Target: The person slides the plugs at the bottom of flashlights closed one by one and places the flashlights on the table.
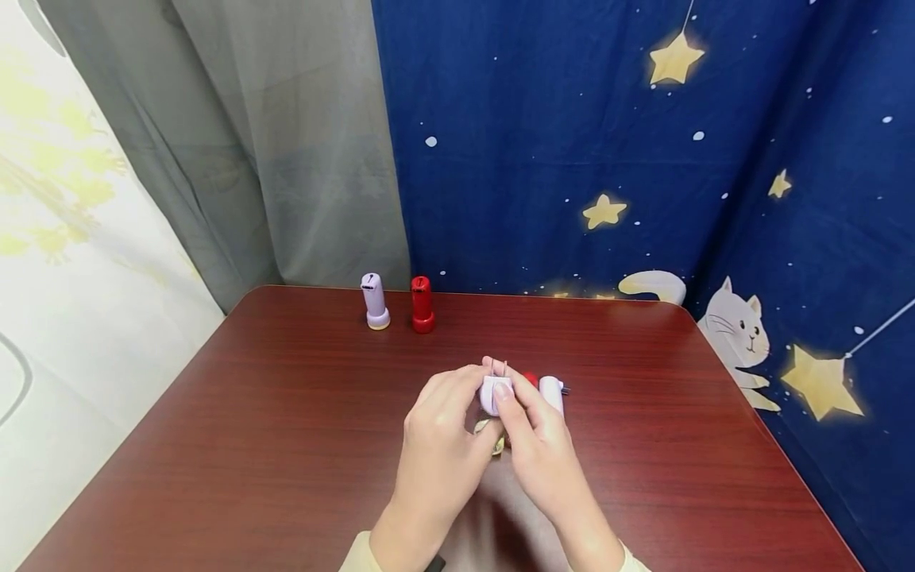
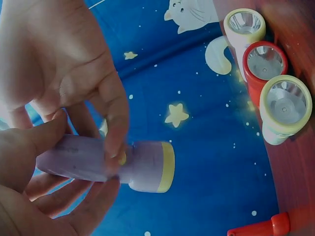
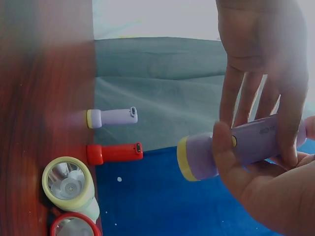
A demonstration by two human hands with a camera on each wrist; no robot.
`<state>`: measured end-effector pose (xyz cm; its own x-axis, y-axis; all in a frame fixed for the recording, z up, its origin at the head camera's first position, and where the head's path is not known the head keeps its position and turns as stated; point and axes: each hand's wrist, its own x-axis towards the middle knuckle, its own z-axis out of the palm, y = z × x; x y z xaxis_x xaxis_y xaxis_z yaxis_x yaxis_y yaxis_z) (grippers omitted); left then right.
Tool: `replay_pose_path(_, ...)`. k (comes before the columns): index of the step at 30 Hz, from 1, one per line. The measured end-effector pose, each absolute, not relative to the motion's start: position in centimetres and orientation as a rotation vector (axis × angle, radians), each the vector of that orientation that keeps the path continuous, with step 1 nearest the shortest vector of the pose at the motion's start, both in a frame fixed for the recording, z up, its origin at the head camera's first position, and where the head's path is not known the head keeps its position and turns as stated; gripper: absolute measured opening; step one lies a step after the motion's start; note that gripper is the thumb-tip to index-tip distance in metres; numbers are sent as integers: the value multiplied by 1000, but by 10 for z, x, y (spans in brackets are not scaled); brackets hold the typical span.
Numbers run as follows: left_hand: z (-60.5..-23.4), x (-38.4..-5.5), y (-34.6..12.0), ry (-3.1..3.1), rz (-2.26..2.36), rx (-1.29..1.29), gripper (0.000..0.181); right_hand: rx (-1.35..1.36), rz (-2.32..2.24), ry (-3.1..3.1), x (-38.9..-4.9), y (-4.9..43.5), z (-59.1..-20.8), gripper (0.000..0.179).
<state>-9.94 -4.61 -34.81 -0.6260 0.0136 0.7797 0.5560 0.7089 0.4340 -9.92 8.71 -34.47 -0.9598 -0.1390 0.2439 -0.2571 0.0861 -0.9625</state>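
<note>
Both hands hold a lavender flashlight (image 1: 488, 403) with a yellow rim, its lens end pointing down toward the table. Two metal prongs (image 1: 499, 368) stick out of its upper end. My left hand (image 1: 443, 445) grips the barrel from the left, thumb on one face and fingers behind it, as the left wrist view shows. From the other side my right hand (image 1: 546, 453) holds it, the right thumb (image 3: 229, 155) lying across the barrel beside the small yellow switch (image 3: 235, 141). In the left wrist view that right thumb is blurred near the switch.
At the back of the table (image 1: 286, 445) a lavender flashlight (image 1: 375, 302) and a red flashlight (image 1: 422, 306) stand lens down. Beyond the hands lie a cream-rimmed flashlight (image 2: 285, 108), a red one (image 2: 266, 61) and another cream-rimmed one (image 2: 244, 23). A star-patterned curtain (image 1: 515, 159) hangs behind.
</note>
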Motion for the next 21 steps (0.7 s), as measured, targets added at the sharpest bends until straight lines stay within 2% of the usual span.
replay_pose_path(4, -351, -99, -42, -2089, -863, -414, 37, 394, 1968, -2244, -98, 85, -347, 38)
replay_pose_path(21, -358, -97, -39, -2052, -796, -462, 42, 278, 2015, -2111, -98, 80, -346, 32)
